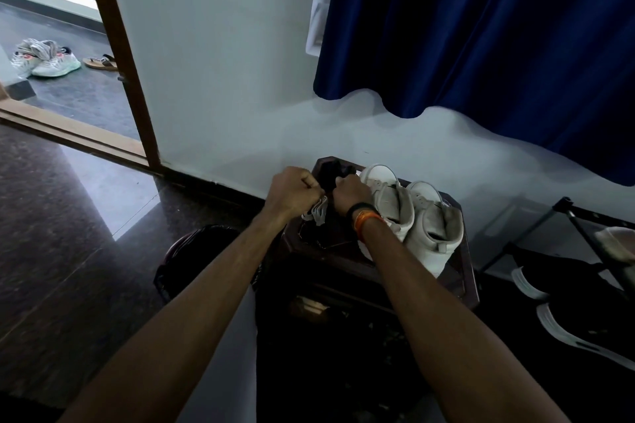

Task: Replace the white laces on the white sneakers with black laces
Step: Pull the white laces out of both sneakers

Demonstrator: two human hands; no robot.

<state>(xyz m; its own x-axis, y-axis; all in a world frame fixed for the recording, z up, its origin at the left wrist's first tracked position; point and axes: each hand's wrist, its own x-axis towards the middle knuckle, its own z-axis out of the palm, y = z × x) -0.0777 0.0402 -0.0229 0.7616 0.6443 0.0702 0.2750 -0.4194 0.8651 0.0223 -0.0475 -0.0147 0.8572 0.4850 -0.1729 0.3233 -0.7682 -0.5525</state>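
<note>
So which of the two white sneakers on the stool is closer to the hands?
The left sneaker, right beside the right hand; the other sneaker stands farther right.

In the lower middle of the frame, the left hand (pixel 295 191) grips bunched white laces (pixel 318 211) and the right hand (pixel 350 194) grips black laces (pixel 331 172), beside two white sneakers (pixel 409 220) on a dark stool (pixel 460 271).

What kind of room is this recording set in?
Probably a home entryway: an open wooden door frame with shoes outside, a blue curtain, and white sneakers on a dark wooden stool.
</note>
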